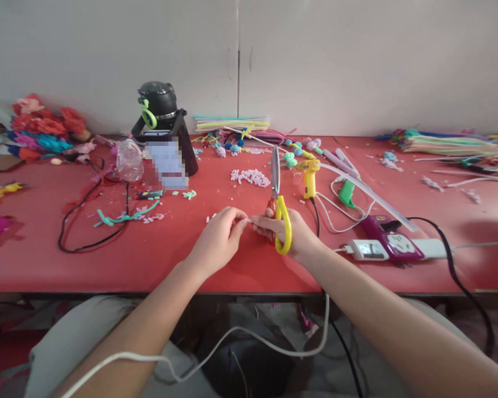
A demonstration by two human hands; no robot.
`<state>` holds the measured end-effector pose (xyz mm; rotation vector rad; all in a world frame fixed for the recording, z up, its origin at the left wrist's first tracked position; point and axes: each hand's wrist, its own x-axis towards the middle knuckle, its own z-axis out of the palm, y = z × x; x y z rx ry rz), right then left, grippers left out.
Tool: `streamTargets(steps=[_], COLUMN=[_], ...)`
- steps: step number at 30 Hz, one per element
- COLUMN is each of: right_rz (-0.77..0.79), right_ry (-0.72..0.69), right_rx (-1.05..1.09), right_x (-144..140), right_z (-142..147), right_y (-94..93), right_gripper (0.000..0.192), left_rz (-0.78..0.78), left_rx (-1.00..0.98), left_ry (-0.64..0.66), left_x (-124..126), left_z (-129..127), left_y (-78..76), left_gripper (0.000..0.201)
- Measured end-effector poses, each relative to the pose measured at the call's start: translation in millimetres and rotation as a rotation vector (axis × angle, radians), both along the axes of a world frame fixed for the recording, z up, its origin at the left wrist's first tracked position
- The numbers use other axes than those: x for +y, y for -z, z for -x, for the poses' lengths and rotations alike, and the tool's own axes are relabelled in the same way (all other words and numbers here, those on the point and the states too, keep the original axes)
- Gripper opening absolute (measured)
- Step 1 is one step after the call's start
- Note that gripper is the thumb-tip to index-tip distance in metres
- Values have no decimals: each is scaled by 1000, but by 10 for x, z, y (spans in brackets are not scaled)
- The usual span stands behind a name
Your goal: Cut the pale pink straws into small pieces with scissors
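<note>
Near table (149,265) front edge: left hand (218,237) and right hand (292,235) pinching small white piece (248,221), scissors (279,213) hooked upright on right fingers; blades likely to nick fingers if tipped.

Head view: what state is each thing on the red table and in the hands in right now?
Scissors: blades shut, pointing up, handle in right hand.
Small pink piece: pinched between fingers of left hand and right hand.
Glue gun: standing upright, corded, untouched.
Black bottle: upright, lid on.
Power strip: lying flat, plug inserted.
Clear plastic bottle: lying by the black bottle.
</note>
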<state>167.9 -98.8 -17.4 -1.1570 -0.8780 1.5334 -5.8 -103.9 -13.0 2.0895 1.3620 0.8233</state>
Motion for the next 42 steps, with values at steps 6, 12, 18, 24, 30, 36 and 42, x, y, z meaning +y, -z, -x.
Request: streamTargets(steps=[6,12,18,24,30,36,42], right_rz=[-4,12,16,27,9,15,-5], right_ry=[10,16,38,46,32,21,-23], right_rx=[-6,2,13,30,-3,-3,-21], right_x=[-7,-9,-20,-7,-2,-16,-42], right_z=[6,23,13,0,1,9,0], right_y=[-8,-2,-8,0,5,-15,-2], right_gripper=[58,61,57,56,57,58,57], left_rz=[-20,-129,-213,-239,-249,-253,-203], left_rx=[27,158,142,166,179,199,191], left_ry=[14,31,21,32,33,51,93], left_x=[-11,-34,-36,-37,-15,-14,-22], left_z=[-5,-9,0,8,14,21,26], left_y=[-10,-36,-74,-70,-48,-37,-79], left_gripper=[16,18,15,17,17,16,17])
